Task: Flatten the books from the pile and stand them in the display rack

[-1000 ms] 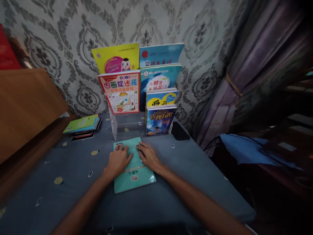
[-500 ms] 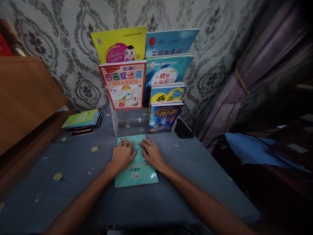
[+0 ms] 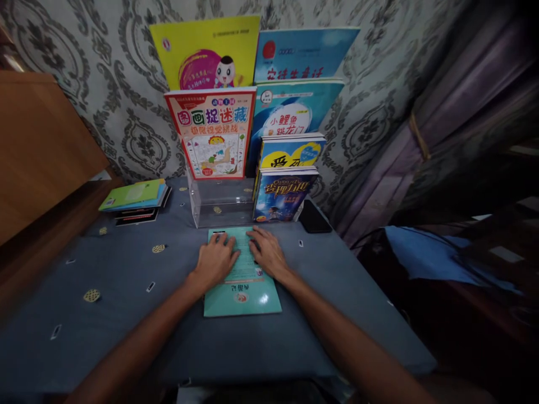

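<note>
Teal and thin, the booklet [image 3: 241, 280] lies flat on the blue-grey cloth of the tabletop [image 3: 126, 314], near the far edge and just in front of the clear acrylic book stand [image 3: 221, 205]. Both palms press on its far half: the left hand [image 3: 215, 261] and the right hand [image 3: 268, 255] rest side by side with fingers spread flat, neither grip closed around anything. Compared with a second ago the booklet sits a little nearer the stand, its far edge now almost at the stand's base, and the hands have travelled with it; the view has also crept closer to the wall. That suggests the booklet is being slid forward under flat pressure rather than lifted. In the stand, the red-bordered picture book [image 3: 211, 133] stands upright on the left, with the dark fantasy-cover book [image 3: 281, 194] beside it on the right. A black phone [image 3: 314, 217] lies near the far right corner, and a small stack of thin books [image 3: 135, 197] rests toward the far left.
</note>
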A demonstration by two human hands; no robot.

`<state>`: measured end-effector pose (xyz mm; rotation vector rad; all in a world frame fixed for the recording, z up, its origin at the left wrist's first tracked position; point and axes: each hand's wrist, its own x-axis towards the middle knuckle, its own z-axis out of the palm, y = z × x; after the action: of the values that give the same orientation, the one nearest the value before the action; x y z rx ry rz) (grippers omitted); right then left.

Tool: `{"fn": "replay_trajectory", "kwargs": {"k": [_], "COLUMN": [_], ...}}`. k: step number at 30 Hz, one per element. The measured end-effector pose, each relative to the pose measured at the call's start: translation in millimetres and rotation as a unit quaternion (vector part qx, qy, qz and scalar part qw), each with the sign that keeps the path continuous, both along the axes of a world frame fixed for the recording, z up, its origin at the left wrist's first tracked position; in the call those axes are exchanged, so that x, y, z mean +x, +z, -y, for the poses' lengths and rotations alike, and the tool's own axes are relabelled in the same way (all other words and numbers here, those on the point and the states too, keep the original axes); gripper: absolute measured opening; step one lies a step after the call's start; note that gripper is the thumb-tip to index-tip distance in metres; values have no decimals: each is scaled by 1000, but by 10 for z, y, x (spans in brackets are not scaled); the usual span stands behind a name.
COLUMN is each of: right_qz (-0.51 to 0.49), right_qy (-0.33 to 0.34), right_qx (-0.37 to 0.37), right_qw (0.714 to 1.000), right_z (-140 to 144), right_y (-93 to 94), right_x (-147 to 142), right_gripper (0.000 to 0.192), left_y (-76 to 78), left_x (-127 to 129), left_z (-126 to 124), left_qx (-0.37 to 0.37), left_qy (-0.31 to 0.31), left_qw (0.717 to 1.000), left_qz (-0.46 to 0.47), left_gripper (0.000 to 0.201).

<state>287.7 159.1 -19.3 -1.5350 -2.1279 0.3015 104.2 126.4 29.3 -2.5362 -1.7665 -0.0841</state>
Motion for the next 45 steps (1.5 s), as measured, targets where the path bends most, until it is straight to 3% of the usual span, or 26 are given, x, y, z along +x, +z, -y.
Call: {"fn": "replay_trajectory", "kwargs": {"k": [6, 12, 16, 20, 27, 35, 45], "right_qz": [-25, -22, -7, 3, 11, 17, 8], "right_qy": [-43, -44, 48, 174, 190, 151, 108], "right_qx": [-10, 25, 75, 39, -16, -12, 6], "right_qw": [999, 998, 996, 984, 982, 988, 994], "right_z": [-78, -111, -36, -3, -127, -100, -75], "right_y": [-49, -80, -6, 64, 11, 1, -49], "right_x": [85, 140, -44, -386, -633, -518, -50], "right_gripper": [38, 37, 38, 46, 56, 49, 46], "left_y": [-111, -190, -193, -162, -142, -168, -201], "left_x": [-275, -309, -292, -304, -310, -317, -310], "left_z": [-142, -178, -177, -181, -189, -183, -176], "left_qx": [35, 60, 60, 44, 31, 44, 57], "left_qy": [31, 45, 40, 32, 29, 13, 26], "left_qw": [998, 995, 995, 997, 998, 998, 997], "left_qz": [51, 67, 66, 52, 55, 53, 53], "left_gripper": [36, 35, 33, 27, 27, 28, 27]}}
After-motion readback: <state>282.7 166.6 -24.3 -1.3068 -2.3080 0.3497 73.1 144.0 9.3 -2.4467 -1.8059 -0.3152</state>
